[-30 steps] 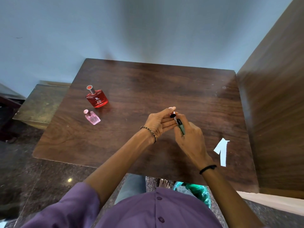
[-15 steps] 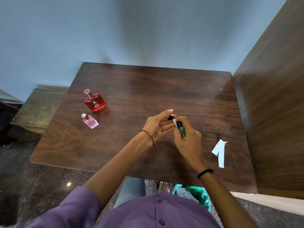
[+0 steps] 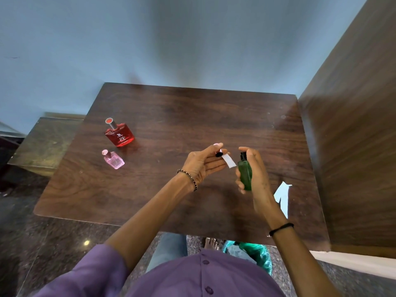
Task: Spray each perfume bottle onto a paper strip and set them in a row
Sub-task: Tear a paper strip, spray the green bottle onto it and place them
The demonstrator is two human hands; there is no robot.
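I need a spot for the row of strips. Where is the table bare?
The far half of the table is bare, beyond the red bottle. The near-left corner, in front of the pink bottle, is free. Crowded: the middle, at the left hand and right hand, and near right, by spare strips.

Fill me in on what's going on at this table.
A person's right hand grips a small green spray bottle, its black nozzle facing a white paper strip pinched in the left hand along with a small black cap. A red glass perfume bottle and a small pink perfume bottle stand on the dark wooden table; spare white paper pieces lie at right.
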